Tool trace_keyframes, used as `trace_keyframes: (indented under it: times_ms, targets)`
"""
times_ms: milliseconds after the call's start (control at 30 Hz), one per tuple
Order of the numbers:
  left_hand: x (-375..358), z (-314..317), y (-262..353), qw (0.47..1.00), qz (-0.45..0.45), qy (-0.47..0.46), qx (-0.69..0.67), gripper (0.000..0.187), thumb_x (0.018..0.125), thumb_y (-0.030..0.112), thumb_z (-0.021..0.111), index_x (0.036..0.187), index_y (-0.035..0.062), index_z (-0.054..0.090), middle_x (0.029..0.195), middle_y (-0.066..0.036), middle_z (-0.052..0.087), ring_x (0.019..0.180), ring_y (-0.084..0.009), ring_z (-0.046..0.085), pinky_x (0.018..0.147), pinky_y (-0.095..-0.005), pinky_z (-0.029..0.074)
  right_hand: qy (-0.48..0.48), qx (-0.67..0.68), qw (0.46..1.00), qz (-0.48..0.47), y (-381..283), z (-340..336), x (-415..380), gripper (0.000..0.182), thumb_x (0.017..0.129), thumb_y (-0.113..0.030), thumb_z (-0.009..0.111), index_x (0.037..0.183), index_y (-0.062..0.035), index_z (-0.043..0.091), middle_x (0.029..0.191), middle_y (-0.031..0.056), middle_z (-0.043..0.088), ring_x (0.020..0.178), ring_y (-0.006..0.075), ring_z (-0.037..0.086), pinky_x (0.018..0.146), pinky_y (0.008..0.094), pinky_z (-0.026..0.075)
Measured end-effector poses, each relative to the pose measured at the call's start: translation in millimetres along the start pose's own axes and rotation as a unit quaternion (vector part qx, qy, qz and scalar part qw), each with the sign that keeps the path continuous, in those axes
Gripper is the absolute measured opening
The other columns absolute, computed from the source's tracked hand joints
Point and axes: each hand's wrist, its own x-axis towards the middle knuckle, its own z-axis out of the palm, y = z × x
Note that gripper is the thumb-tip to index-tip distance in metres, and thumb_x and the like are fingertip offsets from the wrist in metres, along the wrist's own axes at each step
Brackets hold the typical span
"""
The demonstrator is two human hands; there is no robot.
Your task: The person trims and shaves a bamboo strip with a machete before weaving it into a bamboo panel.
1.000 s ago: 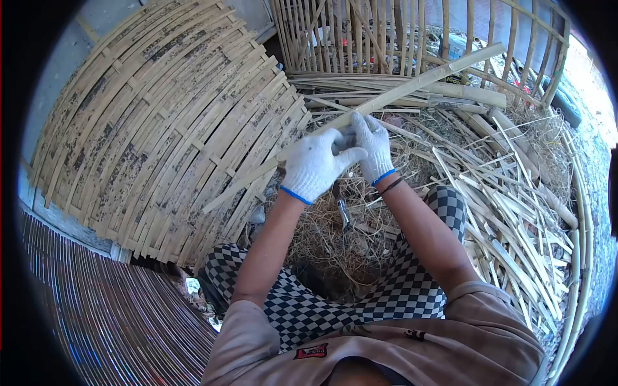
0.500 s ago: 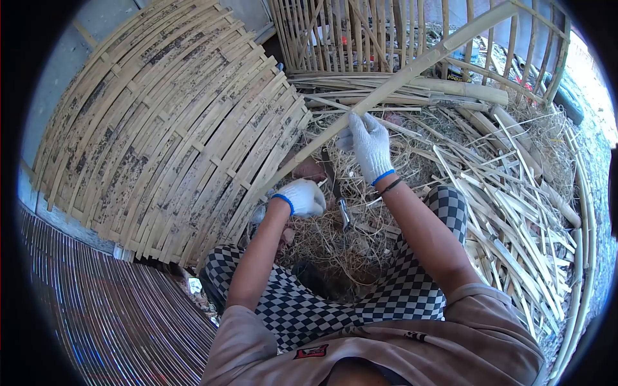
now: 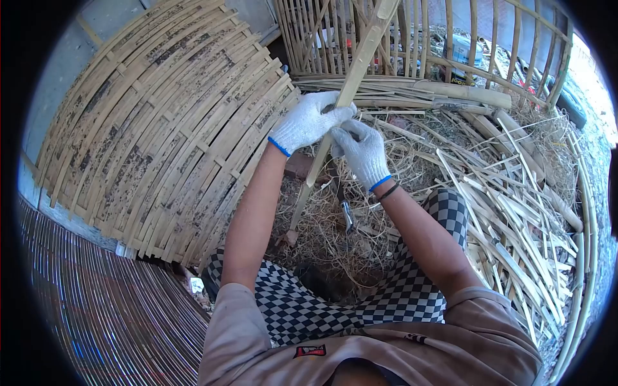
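A long split bamboo strip [image 3: 362, 61] slants up and away in front of me, its lower end down near the shavings. My left hand [image 3: 310, 123], in a white knit glove with a blue cuff, is closed round the strip from the left. Just below it on the right side, my right hand [image 3: 364, 153], gloved the same way, is closed with its fingers at the strip's edge. A knife with a shiny metal handle [image 3: 347, 216] lies on the shavings beneath my hands, its dark blade partly hidden.
A woven bamboo panel [image 3: 167, 128] leans at left above a ribbed dark sheet [image 3: 109, 302]. Cut bamboo slats [image 3: 515, 238] lie piled at right. Curly shavings [image 3: 360, 257] cover the ground between my legs. A bamboo slat fence [image 3: 438, 38] and bamboo poles [image 3: 463, 93] stand beyond.
My left hand has risen from low by the strip's bottom end to grip it beside my right hand. The strip has swung more upright, its far end moving left; my right hand has lowered slightly.
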Motion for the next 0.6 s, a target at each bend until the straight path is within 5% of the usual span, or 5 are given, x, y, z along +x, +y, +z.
trace_keyframes:
  times_ms: [200, 333, 433, 533, 600]
  targets:
    - [-6.7, 17.9, 5.2, 0.994, 0.079, 0.07, 0.023, 0.062, 0.077, 0.028, 0.088, 0.13, 0.0066, 0.063, 0.122, -0.01, 0.066, 0.113, -0.0248, 0.064, 0.095, -0.0408, 0.052, 0.013, -0.066, 0.996, -0.051, -0.3, -3.7, -0.2, 0.023, 0.093, -0.021, 0.072, 0.102, -0.0007, 0.073, 0.078, 0.0106, 0.072, 0.068, 0.0157, 0.069, 0.065, 0.0322, 0.054]
    - [-22.4, 21.0, 40.7, 0.88, 0.218, 0.362, 0.217, 0.06, 0.072, 0.035, 0.091, 0.121, 0.0093, 0.068, 0.097, -0.009, 0.066, 0.093, -0.0229, 0.066, 0.085, -0.0369, 0.054, 0.025, -0.112, 0.989, -0.091, 9.9, -0.1, 1.4, 0.022, 0.093, -0.026, 0.07, 0.099, -0.0043, 0.072, 0.079, 0.0131, 0.071, 0.071, 0.0268, 0.07, 0.068, 0.0361, 0.055]
    - [-42.7, 30.4, 76.8, 0.945, 0.084, 0.147, 0.279, 0.05, 0.075, 0.046, 0.086, 0.113, 0.0151, 0.073, 0.084, -0.009, 0.069, 0.082, -0.0222, 0.07, 0.078, -0.0357, 0.056, 0.032, -0.399, 0.891, -0.215, 22.0, -2.2, 9.4, 0.021, 0.097, -0.025, 0.063, 0.104, -0.0061, 0.069, 0.088, 0.0113, 0.071, 0.083, 0.0284, 0.071, 0.076, 0.0374, 0.056]
    - [-27.8, 51.2, 64.5, 0.911, 0.059, 0.053, 0.404, 0.039, 0.088, 0.054, 0.069, 0.106, 0.0203, 0.076, 0.088, -0.011, 0.074, 0.082, -0.0264, 0.073, 0.077, -0.0413, 0.057, -0.021, -0.017, 0.991, -0.131, 59.0, 5.5, 12.8, 0.024, 0.095, -0.022, 0.059, 0.113, -0.007, 0.064, 0.11, 0.0118, 0.069, 0.107, 0.0281, 0.066, 0.093, 0.04, 0.052]
    - [-17.2, 55.0, 64.8, 0.898, 0.041, -0.001, 0.438, 0.033, 0.093, 0.047, 0.063, 0.102, 0.0188, 0.078, 0.092, -0.009, 0.075, 0.084, -0.0284, 0.073, 0.082, -0.0447, 0.057, -0.048, 0.009, 0.993, -0.105, 67.5, 8.5, 18.2, 0.033, 0.098, -0.027, 0.053, 0.123, -0.0073, 0.06, 0.124, 0.0136, 0.063, 0.12, 0.0281, 0.058, 0.102, 0.0404, 0.046]
